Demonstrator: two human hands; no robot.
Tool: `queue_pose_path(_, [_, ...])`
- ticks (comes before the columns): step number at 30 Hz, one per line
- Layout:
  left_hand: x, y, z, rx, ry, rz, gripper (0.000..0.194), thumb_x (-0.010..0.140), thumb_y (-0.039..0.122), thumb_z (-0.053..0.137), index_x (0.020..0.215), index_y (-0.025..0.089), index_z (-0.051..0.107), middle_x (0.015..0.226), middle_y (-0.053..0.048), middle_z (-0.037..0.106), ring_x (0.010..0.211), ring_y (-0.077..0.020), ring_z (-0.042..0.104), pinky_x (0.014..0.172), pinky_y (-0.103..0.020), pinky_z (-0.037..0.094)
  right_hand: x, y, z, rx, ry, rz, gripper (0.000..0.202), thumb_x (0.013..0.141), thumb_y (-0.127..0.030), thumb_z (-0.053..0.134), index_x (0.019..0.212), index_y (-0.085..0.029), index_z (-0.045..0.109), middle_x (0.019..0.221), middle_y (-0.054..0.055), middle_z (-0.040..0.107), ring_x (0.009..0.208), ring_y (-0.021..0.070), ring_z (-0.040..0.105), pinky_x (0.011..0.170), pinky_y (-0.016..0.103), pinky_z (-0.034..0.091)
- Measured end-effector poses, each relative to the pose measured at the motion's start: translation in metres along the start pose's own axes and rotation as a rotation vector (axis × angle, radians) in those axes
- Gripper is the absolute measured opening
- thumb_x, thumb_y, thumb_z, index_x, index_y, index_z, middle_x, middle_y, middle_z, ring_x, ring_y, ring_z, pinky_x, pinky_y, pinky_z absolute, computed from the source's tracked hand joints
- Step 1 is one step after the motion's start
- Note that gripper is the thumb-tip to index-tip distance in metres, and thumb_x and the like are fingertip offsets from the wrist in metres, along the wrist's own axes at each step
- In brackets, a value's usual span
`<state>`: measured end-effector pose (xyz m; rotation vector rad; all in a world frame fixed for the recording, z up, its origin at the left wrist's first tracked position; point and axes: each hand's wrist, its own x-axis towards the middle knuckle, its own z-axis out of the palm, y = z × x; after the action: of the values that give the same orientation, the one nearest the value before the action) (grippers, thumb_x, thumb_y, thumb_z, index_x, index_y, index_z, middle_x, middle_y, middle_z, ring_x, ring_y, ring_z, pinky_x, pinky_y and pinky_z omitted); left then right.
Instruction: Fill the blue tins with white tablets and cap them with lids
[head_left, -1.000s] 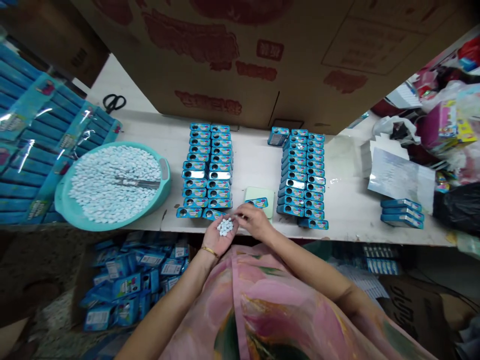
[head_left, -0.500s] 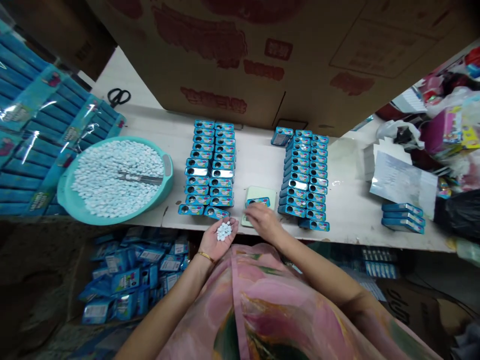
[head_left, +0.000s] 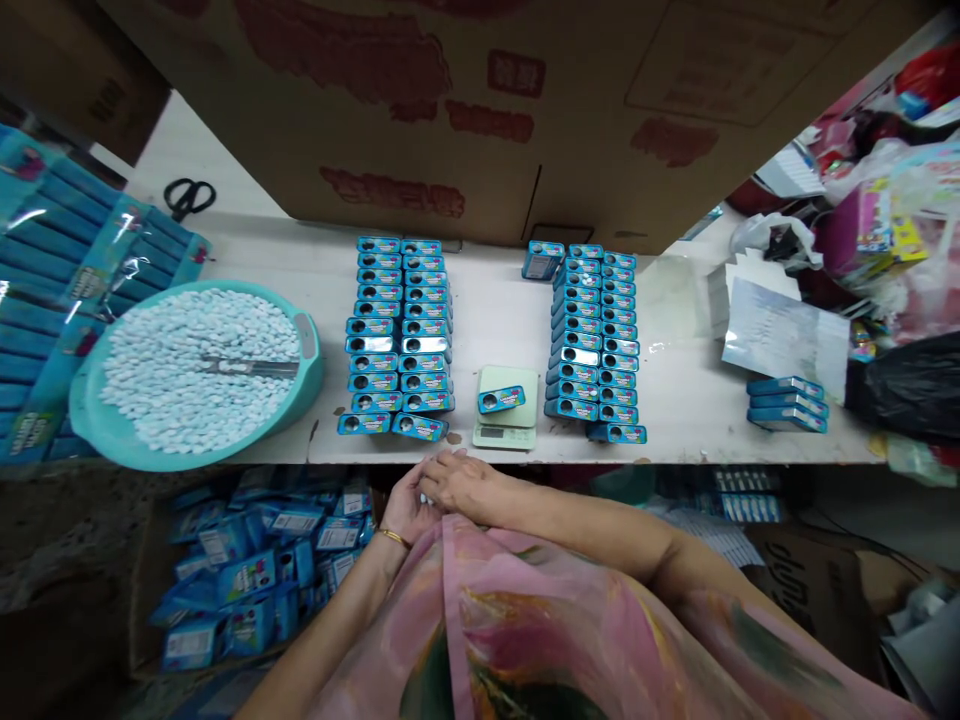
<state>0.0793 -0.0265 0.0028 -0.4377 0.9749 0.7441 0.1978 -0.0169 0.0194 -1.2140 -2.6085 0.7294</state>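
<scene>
My left hand (head_left: 407, 508) is cupped at the table's front edge, holding small white mints (head_left: 425, 498), mostly hidden. Over its palm lies my right hand (head_left: 461, 486), fingers curled down among the mints; what its fingertips grip is out of sight. Just beyond both hands, a pale green digital scale (head_left: 517, 385) carries one blue tin (head_left: 501, 400) with a dark round opening in its top. Two columns of similar blue tins (head_left: 397, 340) stand to the left of the scale, and two more columns of tins (head_left: 596, 335) to the right.
A turquoise basin (head_left: 307, 375) full of white mints, with a metal tool (head_left: 255, 368) in it, stands left. Black scissors (head_left: 189, 198) lie behind it. A large cardboard box (head_left: 465, 170) borders the back. Stacked tins (head_left: 787, 404) sit right; packed blue boxes (head_left: 240, 570) fill a carton below.
My right hand has left the tin on the scale and come back over my left palm, covering most of the mints. The view has shifted slightly; the tin stays on the scale.
</scene>
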Motion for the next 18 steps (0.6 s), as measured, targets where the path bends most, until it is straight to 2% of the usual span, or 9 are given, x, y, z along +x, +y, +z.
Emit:
queue_pose_path(4, [-0.001, 0.0, 0.003, -0.005, 0.039, 0.011, 0.028, 0.078, 0.019, 0.042, 0.1, 0.011, 0.058, 0.075, -0.006, 0.066, 0.071, -0.0157, 0.062, 0.058, -0.023, 0.051, -0.001, 0.0, -0.007, -0.118, -0.083, -0.168, 0.01, 0.077, -0.011, 0.045, 0.085, -0.016, 0.049, 0.09, 0.002, 0.05, 0.084, 0.0158, 0.043, 0.056, 0.025, 0.04])
queue_pose_path(8, [0.0, 0.0, 0.007, -0.006, 0.063, -0.012, 0.02, 0.079, 0.016, 0.041, 0.082, 0.009, 0.06, 0.056, -0.002, 0.06, 0.05, -0.011, 0.059, 0.046, -0.019, 0.049, -0.002, 0.004, -0.016, -0.112, -0.119, -0.234, 0.009, 0.081, -0.017, 0.045, 0.088, -0.015, 0.049, 0.09, 0.004, 0.05, 0.083, 0.0162, 0.043, 0.062, 0.027, 0.04])
queue_pose_path(10, [0.0, 0.001, 0.009, -0.036, 0.055, 0.013, 0.02, 0.08, 0.015, 0.039, 0.075, 0.01, 0.058, 0.055, -0.002, 0.06, 0.05, -0.0107, 0.059, 0.048, -0.02, 0.05, -0.003, 0.017, -0.023, -0.077, -0.071, -0.249, 0.015, 0.083, -0.021, 0.042, 0.095, -0.017, 0.05, 0.09, 0.005, 0.051, 0.082, 0.0156, 0.043, 0.067, 0.028, 0.04])
queue_pose_path(12, [-0.001, 0.002, 0.01, -0.055, 0.053, 0.057, 0.021, 0.08, 0.015, 0.038, 0.073, 0.01, 0.057, 0.063, -0.006, 0.063, 0.062, -0.0145, 0.062, 0.055, -0.024, 0.052, -0.005, 0.04, -0.034, -0.066, 0.046, -0.153, 0.022, 0.084, -0.022, 0.041, 0.103, -0.017, 0.049, 0.096, 0.007, 0.051, 0.087, 0.0164, 0.043, 0.075, 0.03, 0.039])
queue_pose_path(14, [-0.002, 0.004, 0.009, -0.056, 0.064, 0.092, 0.021, 0.08, 0.015, 0.038, 0.073, 0.01, 0.057, 0.073, -0.011, 0.065, 0.075, -0.0189, 0.063, 0.06, -0.028, 0.053, -0.009, 0.068, -0.045, -0.075, 0.146, 0.024, 0.031, 0.081, -0.025, 0.046, 0.111, -0.016, 0.045, 0.107, 0.009, 0.048, 0.097, 0.0193, 0.04, 0.082, 0.034, 0.036])
queue_pose_path(16, [-0.002, 0.007, 0.005, -0.061, 0.075, 0.111, 0.02, 0.08, 0.015, 0.039, 0.073, 0.009, 0.057, 0.079, -0.014, 0.065, 0.08, -0.0207, 0.062, 0.061, -0.028, 0.054, -0.013, 0.094, -0.054, -0.101, 0.118, 0.153, 0.045, 0.075, -0.026, 0.054, 0.117, -0.016, 0.041, 0.115, 0.01, 0.044, 0.102, 0.0221, 0.037, 0.084, 0.036, 0.035])
queue_pose_path(18, [-0.003, 0.011, 0.001, -0.087, 0.087, 0.13, 0.02, 0.08, 0.014, 0.039, 0.073, 0.009, 0.057, 0.08, -0.014, 0.064, 0.079, -0.0206, 0.062, 0.061, -0.028, 0.054, -0.013, 0.111, -0.058, -0.116, 0.015, 0.201, 0.047, 0.073, -0.022, 0.055, 0.118, -0.018, 0.041, 0.113, 0.008, 0.046, 0.1, 0.0213, 0.039, 0.083, 0.035, 0.036])
